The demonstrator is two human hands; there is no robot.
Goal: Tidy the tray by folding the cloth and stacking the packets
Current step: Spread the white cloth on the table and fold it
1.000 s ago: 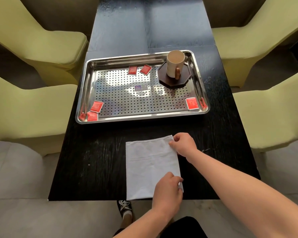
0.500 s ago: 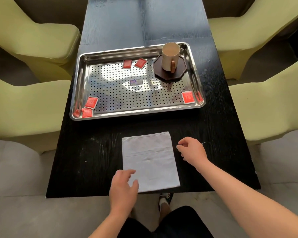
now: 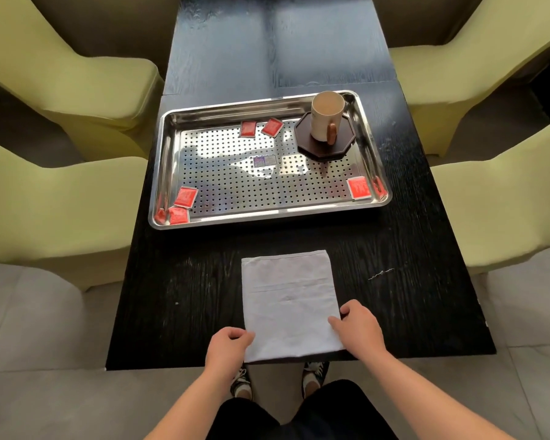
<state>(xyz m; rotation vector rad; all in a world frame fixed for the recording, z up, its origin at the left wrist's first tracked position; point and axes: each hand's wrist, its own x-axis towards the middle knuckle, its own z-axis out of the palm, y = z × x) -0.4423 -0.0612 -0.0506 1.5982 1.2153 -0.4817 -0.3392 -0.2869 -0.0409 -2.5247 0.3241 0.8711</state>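
One cloth [image 3: 288, 304]: white, folded flat, on the table [image 3: 185, 281] at its near edge, in front of the tray [image 3: 267, 214], apart from it.
Left hand [image 3: 231, 346]: fingers curled, pinching the cloth's near left corner.
Right hand [image 3: 359, 328]: fingers curled over the cloth's near right edge, gripping it.
Packets [image 3: 185, 196]: five, red, loose in the tray; two near left corner, two far middle, one near right corner.
Mug [image 3: 326, 117]: upright on a dark coaster [image 3: 321, 149], tray's far right corner.

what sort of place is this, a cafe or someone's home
Likely a cafe or lounge, though a home can't be ruled out: a long black table flanked by matching yellow-green chairs, and a steel serving tray holding a mug on a coaster and red packets.
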